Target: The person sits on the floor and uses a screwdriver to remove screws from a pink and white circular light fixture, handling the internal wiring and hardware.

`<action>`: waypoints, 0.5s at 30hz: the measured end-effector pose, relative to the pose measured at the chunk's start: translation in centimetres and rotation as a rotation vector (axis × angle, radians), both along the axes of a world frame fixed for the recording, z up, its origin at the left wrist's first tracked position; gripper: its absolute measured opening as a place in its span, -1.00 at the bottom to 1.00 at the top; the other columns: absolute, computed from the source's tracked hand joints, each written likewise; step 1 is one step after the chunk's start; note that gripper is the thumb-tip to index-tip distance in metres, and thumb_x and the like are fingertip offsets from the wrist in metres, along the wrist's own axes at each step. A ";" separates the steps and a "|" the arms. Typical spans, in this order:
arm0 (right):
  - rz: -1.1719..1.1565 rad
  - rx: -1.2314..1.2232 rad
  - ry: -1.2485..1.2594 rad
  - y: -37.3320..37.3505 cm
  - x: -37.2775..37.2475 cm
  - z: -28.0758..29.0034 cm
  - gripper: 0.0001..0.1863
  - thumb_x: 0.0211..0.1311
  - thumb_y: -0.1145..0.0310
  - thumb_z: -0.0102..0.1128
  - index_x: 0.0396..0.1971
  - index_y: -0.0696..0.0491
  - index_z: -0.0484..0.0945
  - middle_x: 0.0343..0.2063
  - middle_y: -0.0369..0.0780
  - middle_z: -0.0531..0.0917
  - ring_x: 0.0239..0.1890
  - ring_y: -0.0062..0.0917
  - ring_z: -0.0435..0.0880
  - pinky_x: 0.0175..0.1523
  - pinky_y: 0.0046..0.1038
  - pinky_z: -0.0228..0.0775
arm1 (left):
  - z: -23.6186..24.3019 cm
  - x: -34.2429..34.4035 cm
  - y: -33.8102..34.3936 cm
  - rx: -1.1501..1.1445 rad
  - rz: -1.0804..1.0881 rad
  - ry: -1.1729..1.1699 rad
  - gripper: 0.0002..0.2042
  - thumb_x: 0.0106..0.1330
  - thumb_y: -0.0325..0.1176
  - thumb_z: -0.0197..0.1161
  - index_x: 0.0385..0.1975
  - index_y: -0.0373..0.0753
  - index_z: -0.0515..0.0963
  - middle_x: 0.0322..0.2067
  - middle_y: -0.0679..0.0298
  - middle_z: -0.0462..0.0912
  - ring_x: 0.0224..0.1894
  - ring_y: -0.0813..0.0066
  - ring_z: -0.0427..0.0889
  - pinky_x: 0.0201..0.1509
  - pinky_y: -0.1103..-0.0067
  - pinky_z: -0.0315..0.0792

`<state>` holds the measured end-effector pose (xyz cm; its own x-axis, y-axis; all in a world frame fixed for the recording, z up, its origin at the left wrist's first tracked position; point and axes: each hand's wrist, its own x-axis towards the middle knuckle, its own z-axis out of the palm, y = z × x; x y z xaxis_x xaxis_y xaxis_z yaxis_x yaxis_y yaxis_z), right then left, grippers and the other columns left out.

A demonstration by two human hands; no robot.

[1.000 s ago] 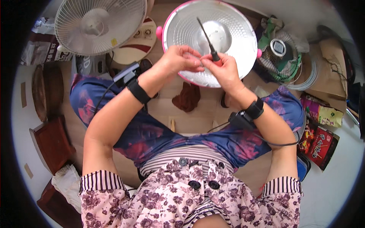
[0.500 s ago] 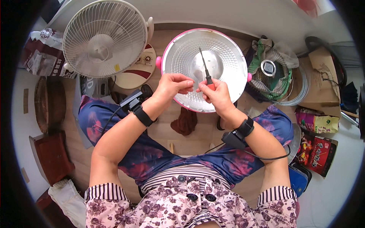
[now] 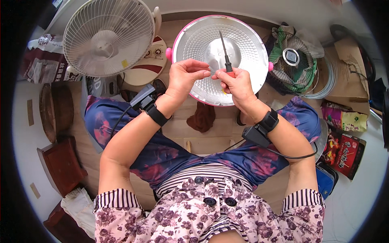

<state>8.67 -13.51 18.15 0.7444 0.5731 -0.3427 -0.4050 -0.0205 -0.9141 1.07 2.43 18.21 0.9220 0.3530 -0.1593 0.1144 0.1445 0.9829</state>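
My right hand (image 3: pixel 239 84) is closed round the handle of a screwdriver (image 3: pixel 225 50). Its dark shaft points up and away from me, and the red part of its handle shows by my fingers. Just beside it, my left hand (image 3: pixel 184 79) has thumb and fingertips pinched together. Anything between them is too small to make out. Both hands are over the near part of a round dish heater (image 3: pixel 253 52) with a dimpled silver reflector, a pink rim and pink side knobs. Its silver centre cap (image 3: pixel 233 52) lies behind the screwdriver shaft.
A white caged fan (image 3: pixel 107 40) stands at the far left over a cream and red base (image 3: pixel 148 65). Right of the heater are a dark wire-caged fan (image 3: pixel 291 56), coiled wire (image 3: pixel 330 81) and a cardboard box (image 3: pixel 352 65). A brown cloth (image 3: pixel 201 116) lies between my feet.
The view has shifted, so the heater and both hands sit higher in the picture. My fingertips are slightly nearer each other. My right hand still holds the screwdriver.
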 end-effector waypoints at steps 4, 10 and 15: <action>0.015 0.019 0.031 -0.1 0.2 0.0 -0.83 0.12 0.40 0.22 -0.42 0.22 0.51 -0.50 -0.18 0.66 -0.68 -0.80 0.39 -0.65 -0.73 0.16 | 0.1 0.1 -0.2 -0.038 0.010 0.021 -0.76 0.04 -0.55 0.36 -0.26 -0.40 0.58 -0.35 0.14 0.67 -0.31 0.52 0.64 -0.16 0.64 0.51; -0.010 0.062 0.043 0.1 -0.2 -0.3 -0.84 0.12 0.42 0.21 -0.42 0.23 0.51 -0.49 -0.18 0.66 -0.67 -0.79 0.40 -0.65 -0.73 0.18 | 0.0 0.2 -0.5 0.068 0.055 0.016 -0.77 0.06 -0.58 0.33 -0.25 -0.42 0.58 -0.36 0.15 0.67 -0.33 0.53 0.64 -0.20 0.65 0.52; -0.055 0.082 0.152 0.1 0.0 -0.6 -0.84 0.12 0.43 0.21 -0.41 0.23 0.51 -0.52 -0.20 0.63 -0.66 -0.77 0.42 -0.63 -0.72 0.19 | 1.4 0.0 -1.0 0.541 0.064 -0.197 -0.88 0.01 -0.64 0.31 -0.43 -0.37 0.63 -0.39 0.23 0.67 -0.36 0.54 0.63 -0.23 0.65 0.52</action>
<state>8.67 -13.39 17.57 0.7188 0.5634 -0.4073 -0.5368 0.0775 -0.8402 1.06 1.45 19.61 0.8902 0.3921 0.2319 -0.0707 -0.3841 0.9206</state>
